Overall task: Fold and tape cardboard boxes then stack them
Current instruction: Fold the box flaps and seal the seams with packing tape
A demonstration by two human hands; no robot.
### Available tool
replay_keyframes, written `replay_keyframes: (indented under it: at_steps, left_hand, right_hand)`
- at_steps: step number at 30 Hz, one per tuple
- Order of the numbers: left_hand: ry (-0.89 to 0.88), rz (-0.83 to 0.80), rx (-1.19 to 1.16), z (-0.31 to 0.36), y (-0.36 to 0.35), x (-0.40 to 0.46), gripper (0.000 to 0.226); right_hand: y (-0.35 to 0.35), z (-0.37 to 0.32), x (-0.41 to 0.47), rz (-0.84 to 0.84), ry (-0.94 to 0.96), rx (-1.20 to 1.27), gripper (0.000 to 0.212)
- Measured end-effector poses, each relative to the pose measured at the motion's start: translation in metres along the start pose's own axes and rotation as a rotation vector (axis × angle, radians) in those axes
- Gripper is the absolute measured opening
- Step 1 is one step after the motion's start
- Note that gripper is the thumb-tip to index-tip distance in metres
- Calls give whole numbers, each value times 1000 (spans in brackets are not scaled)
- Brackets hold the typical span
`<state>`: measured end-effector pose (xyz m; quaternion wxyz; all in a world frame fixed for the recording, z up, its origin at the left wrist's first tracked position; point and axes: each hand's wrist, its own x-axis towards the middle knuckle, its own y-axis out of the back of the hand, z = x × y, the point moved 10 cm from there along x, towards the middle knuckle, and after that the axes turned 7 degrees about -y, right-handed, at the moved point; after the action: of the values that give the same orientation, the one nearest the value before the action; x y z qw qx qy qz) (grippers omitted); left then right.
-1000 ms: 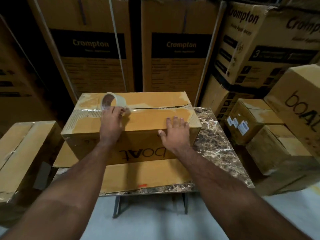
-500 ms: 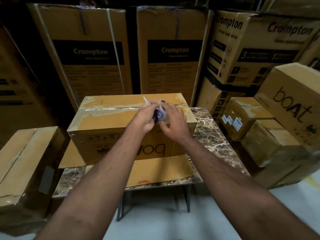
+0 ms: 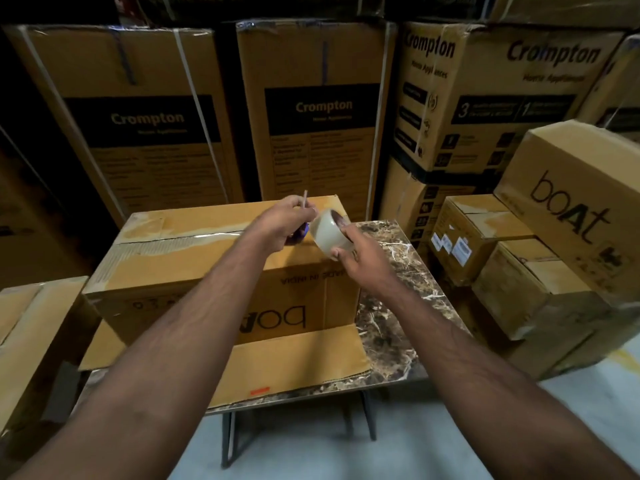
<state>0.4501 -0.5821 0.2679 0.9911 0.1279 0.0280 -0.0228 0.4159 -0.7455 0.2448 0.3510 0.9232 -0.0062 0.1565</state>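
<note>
Cardboard box (image 3: pixel 194 268) sits taped along its top seam, print inverted.

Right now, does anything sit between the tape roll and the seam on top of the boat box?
Nothing visible does. The right hand holds the tape roll above the box, over its right end. The left hand, gripping a small cutter, hovers beside it.

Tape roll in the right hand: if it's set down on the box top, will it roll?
Tape roll is a round, wide ring, so on edge it would probably roll; flat it should stay. Right hand spans it easily, so likely light. The glossy surface may be slippery.
</note>
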Motion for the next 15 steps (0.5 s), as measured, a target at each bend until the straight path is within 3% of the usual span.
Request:
replay_keyframes:
  at_steps: [3, 8, 15]
  left_hand:
    - [-92, -41, 192, 16, -12, 17, 20]
    - [-182, -144, 288, 30, -43, 43, 17]
    - [-248, -76, 326, 33, -60, 71, 23]
  right_hand:
    - [8, 8, 9, -11, 19, 52, 56]
    - [27, 37, 31, -15, 12, 50, 35]
    - [36, 55, 44, -36, -35, 197, 34]
